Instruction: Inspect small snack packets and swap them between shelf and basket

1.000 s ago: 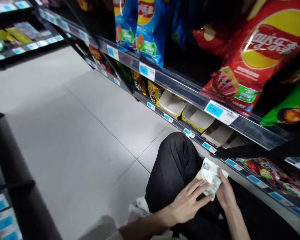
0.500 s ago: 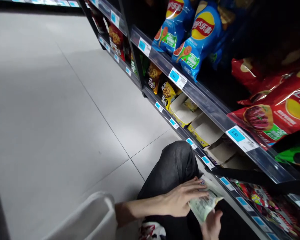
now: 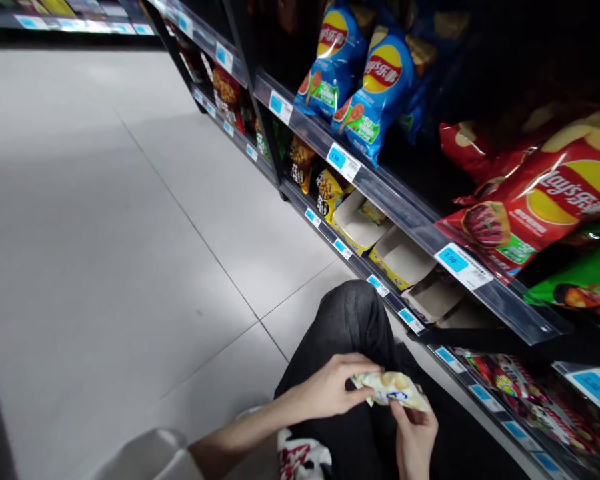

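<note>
left hand [image 3: 330,390] and right hand [image 3: 415,437] are both pinching a pale snack packet [image 3: 393,387], fingertips closed on its ends. such a light hold may be risking a drop.

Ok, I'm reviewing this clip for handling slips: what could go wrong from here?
1. The small pale packet is pinched only at its ends by the left hand and right hand, above the knee; it could slip and drop to the floor.
2. The red chip bag juts over the shelf edge just above; an arm lifted carelessly might knock it down.
</note>
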Available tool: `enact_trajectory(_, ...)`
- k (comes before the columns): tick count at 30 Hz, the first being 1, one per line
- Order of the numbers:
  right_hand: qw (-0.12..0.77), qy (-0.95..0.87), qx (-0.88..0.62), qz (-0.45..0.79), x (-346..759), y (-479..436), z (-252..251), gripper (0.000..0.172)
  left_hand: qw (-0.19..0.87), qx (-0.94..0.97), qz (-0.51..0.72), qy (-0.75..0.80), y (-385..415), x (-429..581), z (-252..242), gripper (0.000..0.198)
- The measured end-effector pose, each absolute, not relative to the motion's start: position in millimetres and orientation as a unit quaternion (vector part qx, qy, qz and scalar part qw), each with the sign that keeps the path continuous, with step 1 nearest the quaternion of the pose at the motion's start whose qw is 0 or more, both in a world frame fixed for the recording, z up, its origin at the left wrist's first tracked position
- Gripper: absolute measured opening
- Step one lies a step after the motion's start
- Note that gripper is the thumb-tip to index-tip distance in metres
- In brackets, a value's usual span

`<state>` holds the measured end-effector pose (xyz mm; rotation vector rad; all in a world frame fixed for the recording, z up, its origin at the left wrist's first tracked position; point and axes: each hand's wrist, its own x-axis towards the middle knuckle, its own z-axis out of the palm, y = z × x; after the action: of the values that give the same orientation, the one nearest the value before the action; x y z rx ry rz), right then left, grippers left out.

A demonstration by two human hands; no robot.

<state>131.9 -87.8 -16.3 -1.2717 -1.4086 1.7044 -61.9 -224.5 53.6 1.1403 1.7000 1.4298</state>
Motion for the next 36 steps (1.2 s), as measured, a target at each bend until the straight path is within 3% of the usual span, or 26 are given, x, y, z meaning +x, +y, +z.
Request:
enact_trajectory(5, 0.345, -0.477, -0.489, 0.644, 123, -107, -5, 0.042, 0.275, 0.527, 0.46, 0.66, -221, -62, 55, 0.059)
enact_trajectory(9, 0.355, -0.388, -0.486, 0.698, 125, -105, -2, 0.039, 0.261, 0.597, 0.391, 0.65, -209, -45, 55, 0.056)
enact_trajectory(14, 0.335, -0.333, -0.476, 0.742, 133, -95, 6, 0.036, 0.35, 0.524, 0.37, 0.683, -187, -28, 52, 0.095)
enact_trajectory(17, 0.328, -0.315, -0.45, 0.769, 135, -92, 12, 0.033, 0.391, 0.449, 0.418, 0.686, -174, -26, 47, 0.105)
enact_trajectory(23, 0.3, -0.313, -0.432, 0.791, 137, -90, 12, 0.037, 0.455, 0.248, 0.654, 0.551, -167, -62, 52, 0.097)
enact_trajectory(28, 0.274, -0.324, -0.419, 0.803, 139, -91, 8, 0.036, 0.238, 0.21, 0.721, 0.616, -157, -147, 59, 0.1)
enact_trajectory(33, 0.284, -0.324, -0.426, 0.796, 137, -90, 3, 0.032, 0.013, 0.284, 0.656, 0.699, -118, -264, 48, 0.088)
enact_trajectory(36, 0.286, -0.345, -0.423, 0.788, 135, -89, -1, 0.031, -0.021, 0.304, 0.608, 0.733, -87, -325, 43, 0.084)
